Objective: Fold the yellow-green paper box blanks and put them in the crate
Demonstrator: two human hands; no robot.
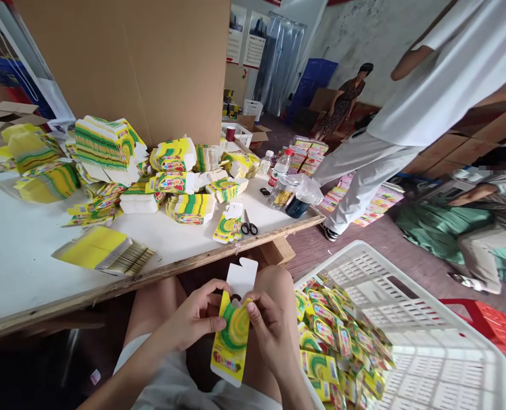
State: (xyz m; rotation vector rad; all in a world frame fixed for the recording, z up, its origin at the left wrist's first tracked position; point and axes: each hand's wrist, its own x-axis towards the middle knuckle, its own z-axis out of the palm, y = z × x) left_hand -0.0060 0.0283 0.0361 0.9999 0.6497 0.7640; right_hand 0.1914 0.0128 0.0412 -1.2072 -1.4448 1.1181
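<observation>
Print on the yellow-green cardboard packet is too small to read. Left hand pinches the packet's left edge, thumb on front, over the lap. Right hand pinches its right top edge, fingers curled. White plastic crate, right of the packet, holds many like packets, uncountable. One pair of black scissors lies above the packet on the white table.

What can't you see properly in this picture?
Head view only:
- Small print on the yellow-green cardboard packet: too small to read.
- Its middle edges: covered by the left hand and right hand.
- White plastic basket: right side cut off by the frame's bottom edge.
</observation>
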